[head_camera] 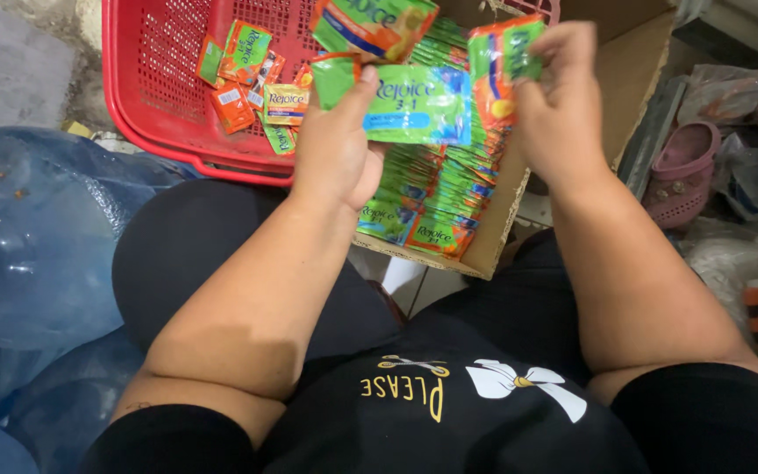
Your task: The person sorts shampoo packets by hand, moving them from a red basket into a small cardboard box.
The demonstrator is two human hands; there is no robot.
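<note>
While the head view looks down over a black shirt [449, 412] and two bare forearms, both hands work above a cardboard box [493, 237] and a red basket [160, 96]. The left hand [337, 149] is closed, thumb on top, pinching the left end of a strip of green sachets [418, 105]; the strip runs rightward from that grip and lies level, just above the box. The right hand [559, 96] is closed too, its fingertips pinching a green-and-orange sachet [502, 57] at the strip's right end, which stands tilted upward. Whether this sachet is joined to the strip or torn free cannot be told. Another sachet [375, 22] shows at the top edge, above the strip.

Below the hands, the box holds packed rows of green sachets. To the left, loose orange sachets [252, 79] lie scattered in the basket. Blue plastic bags [37, 254] sit at the left, and a pink sandal [686, 175] lies at the right, well apart from the hands.
</note>
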